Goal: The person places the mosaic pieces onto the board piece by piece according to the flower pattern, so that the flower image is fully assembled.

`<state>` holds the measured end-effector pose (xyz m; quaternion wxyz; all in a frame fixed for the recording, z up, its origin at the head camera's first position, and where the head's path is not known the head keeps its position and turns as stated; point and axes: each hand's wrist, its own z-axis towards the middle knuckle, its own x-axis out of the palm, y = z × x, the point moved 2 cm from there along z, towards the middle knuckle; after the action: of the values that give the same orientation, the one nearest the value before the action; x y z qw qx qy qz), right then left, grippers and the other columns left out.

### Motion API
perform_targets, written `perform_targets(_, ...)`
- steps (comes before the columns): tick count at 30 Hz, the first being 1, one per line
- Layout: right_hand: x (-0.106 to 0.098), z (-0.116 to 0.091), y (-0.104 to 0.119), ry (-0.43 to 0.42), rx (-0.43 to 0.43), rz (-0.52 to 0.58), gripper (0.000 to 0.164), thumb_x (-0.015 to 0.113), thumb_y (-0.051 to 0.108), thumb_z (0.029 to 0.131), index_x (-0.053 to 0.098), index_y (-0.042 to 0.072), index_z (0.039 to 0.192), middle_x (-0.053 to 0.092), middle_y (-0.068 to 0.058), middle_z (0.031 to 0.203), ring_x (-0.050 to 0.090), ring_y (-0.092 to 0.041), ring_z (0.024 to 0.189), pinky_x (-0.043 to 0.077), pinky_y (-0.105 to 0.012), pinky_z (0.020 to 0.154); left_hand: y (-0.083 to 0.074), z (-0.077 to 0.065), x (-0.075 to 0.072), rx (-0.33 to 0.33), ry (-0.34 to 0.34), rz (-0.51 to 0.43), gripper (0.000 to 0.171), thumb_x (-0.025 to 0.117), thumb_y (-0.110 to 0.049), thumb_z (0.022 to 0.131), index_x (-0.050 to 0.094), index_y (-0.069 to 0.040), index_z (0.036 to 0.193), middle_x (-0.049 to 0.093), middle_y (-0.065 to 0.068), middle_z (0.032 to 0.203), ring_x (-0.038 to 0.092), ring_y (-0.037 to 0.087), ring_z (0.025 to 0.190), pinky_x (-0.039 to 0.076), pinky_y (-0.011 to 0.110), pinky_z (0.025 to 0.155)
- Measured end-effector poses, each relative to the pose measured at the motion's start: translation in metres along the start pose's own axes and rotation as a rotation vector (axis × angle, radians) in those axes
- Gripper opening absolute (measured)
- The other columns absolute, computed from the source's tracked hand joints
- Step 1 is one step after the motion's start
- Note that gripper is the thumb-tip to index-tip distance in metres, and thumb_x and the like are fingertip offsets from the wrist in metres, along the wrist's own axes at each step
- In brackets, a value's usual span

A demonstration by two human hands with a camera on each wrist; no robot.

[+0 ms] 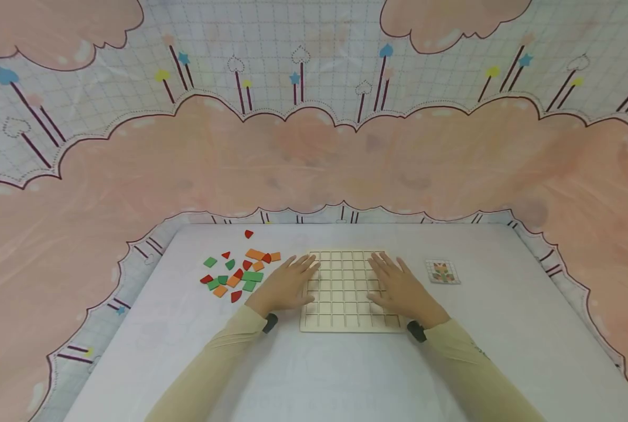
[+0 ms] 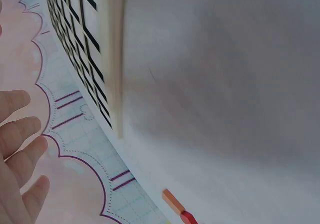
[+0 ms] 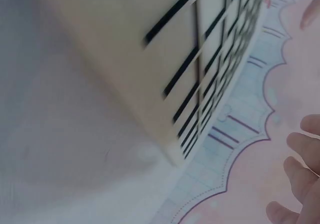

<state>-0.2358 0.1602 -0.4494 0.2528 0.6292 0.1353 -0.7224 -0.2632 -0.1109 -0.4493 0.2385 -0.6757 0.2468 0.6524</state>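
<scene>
Tiles [image 1: 252,276] scattered left; then the left hand [image 1: 286,285] and right hand [image 1: 402,293], fingers spread, gripping nothing, flanking the board [image 1: 345,293]. Card [image 1: 443,272] to the right. Seemingly a squaring-up step; lifting a tile would call for a pinch. White bench [image 1: 345,369], cloud-print cloth [image 1: 314,158] behind.

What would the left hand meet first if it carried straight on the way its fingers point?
Most likely the grid board: in the head view the left hand overlaps its left edge. If it is hovering, which I can't tell, it might clear the board and reach the patterned backdrop.
</scene>
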Motion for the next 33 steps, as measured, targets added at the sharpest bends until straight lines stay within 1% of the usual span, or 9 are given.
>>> perform_targets(3,0.002,-0.001,-0.007,0.005,-0.031,-0.068,0.077,0.056,0.045,0.089,0.030,-0.001,0.145,0.031,-0.016,0.152,0.025,-0.034,0.142,0.021,-0.056,0.113,0.009,-0.001,0.001,-0.013,0.005,0.019,0.076,0.057,-0.046,0.088,0.028,-0.009,0.148,0.027,0.011,0.154,0.024,0.027,0.144,0.017,0.045,0.118)
perform_targets(8,-0.001,-0.005,-0.015,0.036,-0.060,-0.099,0.080,0.059,0.046,0.086,0.030,-0.001,0.145,0.036,-0.017,0.149,0.028,-0.034,0.141,0.021,-0.057,0.112,0.020,-0.004,-0.002,0.006,0.014,0.025,0.075,0.056,-0.046,0.088,0.030,-0.008,0.147,0.028,0.014,0.154,0.027,0.030,0.142,0.020,0.047,0.116)
perform_targets(12,-0.004,-0.008,-0.020,0.059,-0.080,-0.138,0.081,0.060,0.047,0.085,0.033,-0.001,0.144,0.039,-0.017,0.147,0.031,-0.034,0.139,0.023,-0.058,0.112,0.027,-0.007,-0.004,0.015,0.051,0.040,0.073,0.057,-0.044,0.088,0.031,-0.009,0.147,0.029,0.013,0.153,0.028,0.029,0.142,0.021,0.047,0.116)
perform_targets(16,-0.002,-0.010,-0.026,0.068,-0.119,-0.177,0.078,0.061,0.048,0.084,0.039,-0.001,0.140,0.044,-0.018,0.143,0.035,-0.036,0.136,0.025,-0.059,0.109,0.035,-0.012,-0.006,0.014,0.076,0.062,0.069,0.059,-0.042,0.087,0.036,-0.011,0.144,0.038,0.011,0.149,0.034,0.029,0.139,0.022,0.047,0.116)
perform_targets(18,-0.001,-0.011,-0.029,0.055,-0.141,-0.196,0.076,0.062,0.049,0.083,0.043,-0.002,0.136,0.049,-0.019,0.138,0.040,-0.037,0.133,0.029,-0.059,0.107,0.040,-0.014,-0.006,0.011,0.064,0.062,0.065,0.060,-0.040,0.087,0.040,-0.012,0.142,0.043,0.011,0.145,0.038,0.031,0.135,0.025,0.048,0.114)
perform_targets(20,0.000,-0.012,-0.032,0.034,-0.159,-0.205,0.073,0.064,0.049,0.082,0.047,-0.001,0.132,0.054,-0.018,0.131,0.046,-0.036,0.127,0.033,-0.059,0.104,0.047,-0.015,-0.005,0.008,0.031,0.069,0.062,0.061,-0.040,0.086,0.044,-0.012,0.139,0.049,0.011,0.139,0.043,0.031,0.131,0.030,0.048,0.112)
perform_targets(24,0.000,-0.013,-0.035,0.005,-0.177,-0.210,0.069,0.067,0.049,0.079,0.051,0.001,0.126,0.058,-0.015,0.121,0.054,-0.032,0.116,0.040,-0.055,0.099,0.063,-0.016,-0.002,-0.009,-0.033,0.073,0.058,0.063,-0.040,0.084,0.049,-0.012,0.133,0.053,0.010,0.131,0.049,0.029,0.124,0.038,0.046,0.106)
perform_targets(28,0.002,-0.013,-0.038,0.020,-0.186,-0.210,0.068,0.067,0.049,0.080,0.051,0.002,0.127,0.058,-0.014,0.120,0.054,-0.031,0.115,0.042,-0.051,0.098,0.078,-0.017,-0.005,-0.034,-0.065,0.053,0.058,0.065,-0.038,0.083,0.050,-0.010,0.132,0.055,0.012,0.128,0.052,0.030,0.119,0.041,0.047,0.102)
perform_targets(33,0.003,-0.013,-0.040,0.040,-0.212,-0.207,0.068,0.067,0.048,0.080,0.051,0.003,0.128,0.057,-0.014,0.123,0.054,-0.030,0.117,0.043,-0.050,0.098,0.100,-0.019,-0.009,-0.088,-0.088,0.033,0.053,0.060,-0.032,0.085,0.051,-0.007,0.131,0.056,0.014,0.125,0.052,0.030,0.116,0.043,0.048,0.099)
